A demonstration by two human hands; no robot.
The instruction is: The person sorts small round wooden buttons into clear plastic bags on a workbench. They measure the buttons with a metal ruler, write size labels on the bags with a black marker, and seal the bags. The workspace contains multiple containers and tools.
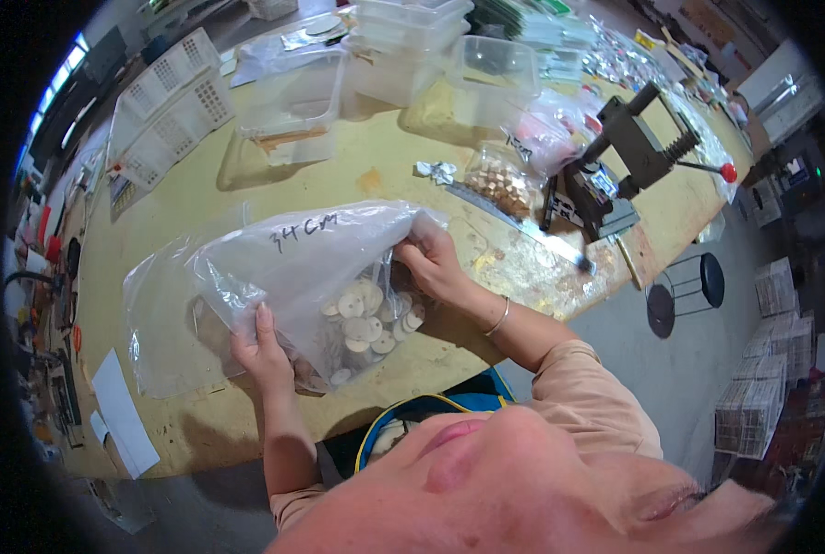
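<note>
A clear plastic bag [274, 263] with dark handwriting on it lies across the near part of the table. Many pale, flat round discs [364, 328] are gathered in its lower part, some with a small hole. My left hand [265, 355] grips the bag's near left side, thumb on top and the other fingers hidden under the plastic. With bent fingers, my right hand [428, 261] holds the bag's edge at its right end. Another clear plastic sheet or bag [159, 323] spreads flat at the left, partly beneath.
A dark hand press [629, 152] with a red-knobbed lever stands at the right. Near it are a bag of small wooden cubes [503, 180] and a metal ruler [514, 222]. Clear tubs [292, 106] and a white basket [168, 106] line the back. White paper [122, 415] lies front left.
</note>
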